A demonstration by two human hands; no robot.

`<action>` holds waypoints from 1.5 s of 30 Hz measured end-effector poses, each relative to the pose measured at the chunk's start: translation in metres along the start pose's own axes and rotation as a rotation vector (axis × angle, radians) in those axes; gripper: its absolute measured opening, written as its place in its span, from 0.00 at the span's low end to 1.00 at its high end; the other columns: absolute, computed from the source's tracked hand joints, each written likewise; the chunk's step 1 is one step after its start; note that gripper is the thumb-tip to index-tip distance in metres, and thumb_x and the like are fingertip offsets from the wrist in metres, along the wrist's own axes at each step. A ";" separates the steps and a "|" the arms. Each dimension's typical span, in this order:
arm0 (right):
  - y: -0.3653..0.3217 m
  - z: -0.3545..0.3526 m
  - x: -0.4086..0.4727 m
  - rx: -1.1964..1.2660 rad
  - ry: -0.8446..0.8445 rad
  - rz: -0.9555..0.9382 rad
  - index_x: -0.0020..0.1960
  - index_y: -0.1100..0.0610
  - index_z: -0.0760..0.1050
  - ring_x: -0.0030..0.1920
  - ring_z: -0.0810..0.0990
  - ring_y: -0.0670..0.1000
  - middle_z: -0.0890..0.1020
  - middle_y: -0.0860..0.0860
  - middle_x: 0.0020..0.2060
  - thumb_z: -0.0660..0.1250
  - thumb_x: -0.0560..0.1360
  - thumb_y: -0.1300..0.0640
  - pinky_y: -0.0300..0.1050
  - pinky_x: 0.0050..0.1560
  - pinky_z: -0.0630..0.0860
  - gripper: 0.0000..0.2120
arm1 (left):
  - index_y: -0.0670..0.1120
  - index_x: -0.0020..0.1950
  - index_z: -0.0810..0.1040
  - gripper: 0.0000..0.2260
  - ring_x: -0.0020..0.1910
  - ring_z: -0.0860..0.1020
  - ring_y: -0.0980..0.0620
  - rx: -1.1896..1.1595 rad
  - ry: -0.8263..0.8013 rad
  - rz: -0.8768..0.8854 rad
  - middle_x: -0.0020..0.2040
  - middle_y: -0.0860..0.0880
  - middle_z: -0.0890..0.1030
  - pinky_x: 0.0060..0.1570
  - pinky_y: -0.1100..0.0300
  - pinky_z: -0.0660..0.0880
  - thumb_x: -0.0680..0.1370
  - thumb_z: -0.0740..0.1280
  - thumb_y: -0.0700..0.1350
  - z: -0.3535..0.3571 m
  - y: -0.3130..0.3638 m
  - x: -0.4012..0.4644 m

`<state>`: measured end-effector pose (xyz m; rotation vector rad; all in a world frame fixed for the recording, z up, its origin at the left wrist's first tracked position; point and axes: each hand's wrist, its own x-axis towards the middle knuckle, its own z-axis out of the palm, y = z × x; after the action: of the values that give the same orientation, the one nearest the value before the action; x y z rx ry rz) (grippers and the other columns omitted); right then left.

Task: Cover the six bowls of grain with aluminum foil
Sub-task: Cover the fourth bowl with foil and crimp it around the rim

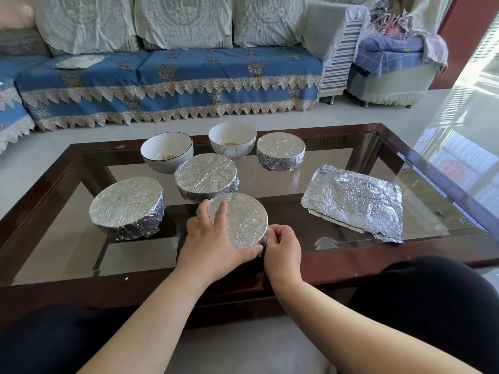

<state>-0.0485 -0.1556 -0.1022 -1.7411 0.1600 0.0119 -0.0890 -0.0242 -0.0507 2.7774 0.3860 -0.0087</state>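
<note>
A: What is the left hand (213,236) doing?

B: It lies flat over the near foil-covered bowl (240,220) at the front of the desk (405,255). Its fingers are fairly straight and spread on the left part of the foil top, and the thumb runs along the near rim.

A: And the right hand (283,248)?

B: Its fingers are curled, pinching the foil against the bowl's near-right side, just beside the left thumb.

A: Where are the other bowls?

B: Three more are wrapped: the left covered bowl (127,207), the middle covered bowl (206,176) just behind the near one, and the far right covered bowl (280,153). Two stand bare at the back, the left open bowl (167,155) and the right open bowl (232,139), each with a little grain showing inside.

A: Any foil left?

B: A crumpled stack of foil sheets (356,201) lies flat on the glass to the right, well apart from both hands.
</note>
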 end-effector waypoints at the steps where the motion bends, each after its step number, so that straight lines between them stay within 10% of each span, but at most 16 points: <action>1: 0.001 -0.001 -0.002 -0.013 -0.009 -0.017 0.47 0.52 0.75 0.42 0.78 0.42 0.81 0.44 0.40 0.62 0.80 0.59 0.26 0.38 0.69 0.05 | 0.50 0.81 0.46 0.55 0.75 0.52 0.40 0.000 -0.001 0.000 0.78 0.46 0.43 0.73 0.50 0.58 0.64 0.65 0.76 0.000 0.000 0.000; 8: 0.004 -0.006 -0.013 -0.066 -0.125 -0.023 0.58 0.52 0.77 0.47 0.78 0.37 0.82 0.41 0.46 0.57 0.77 0.68 0.22 0.44 0.68 0.18 | 0.51 0.81 0.47 0.54 0.75 0.51 0.42 -0.009 -0.008 -0.015 0.77 0.48 0.42 0.73 0.49 0.59 0.65 0.66 0.76 -0.002 0.001 -0.001; 14: 0.006 -0.004 -0.013 0.184 -0.217 0.056 0.54 0.51 0.81 0.56 0.82 0.52 0.85 0.51 0.51 0.56 0.77 0.50 0.57 0.63 0.75 0.17 | 0.50 0.81 0.45 0.56 0.76 0.50 0.40 -0.028 -0.024 -0.016 0.78 0.47 0.41 0.73 0.48 0.58 0.64 0.65 0.76 -0.005 0.002 -0.003; 18: -0.003 -0.008 -0.002 0.104 -0.189 0.028 0.55 0.56 0.79 0.53 0.81 0.48 0.83 0.51 0.50 0.51 0.83 0.42 0.45 0.58 0.75 0.23 | 0.52 0.81 0.41 0.56 0.78 0.48 0.43 -0.116 -0.123 0.022 0.79 0.50 0.37 0.74 0.48 0.56 0.65 0.69 0.73 -0.010 -0.006 -0.006; 35: 0.008 -0.014 0.032 0.134 -0.140 0.165 0.47 0.55 0.81 0.48 0.83 0.58 0.86 0.56 0.44 0.64 0.79 0.54 0.63 0.55 0.79 0.08 | 0.52 0.81 0.45 0.56 0.73 0.59 0.44 -0.234 0.029 0.048 0.76 0.52 0.49 0.72 0.51 0.60 0.65 0.77 0.63 0.003 -0.007 -0.010; 41: -0.004 -0.026 0.040 0.308 -0.193 0.414 0.63 0.65 0.71 0.41 0.83 0.53 0.84 0.58 0.48 0.52 0.83 0.45 0.46 0.40 0.80 0.24 | 0.51 0.81 0.46 0.57 0.73 0.60 0.44 -0.238 0.063 0.071 0.76 0.51 0.51 0.71 0.50 0.62 0.64 0.78 0.64 0.009 -0.002 -0.008; 45: -0.020 -0.048 0.045 0.229 -0.412 0.477 0.63 0.65 0.71 0.46 0.85 0.56 0.84 0.59 0.49 0.63 0.72 0.32 0.48 0.44 0.81 0.38 | 0.52 0.81 0.45 0.57 0.74 0.60 0.44 -0.222 0.065 0.072 0.76 0.51 0.51 0.71 0.48 0.62 0.64 0.77 0.65 0.010 0.000 -0.006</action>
<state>-0.0052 -0.2043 -0.0788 -1.4048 0.2577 0.6701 -0.0949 -0.0290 -0.0601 2.5742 0.2843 0.1335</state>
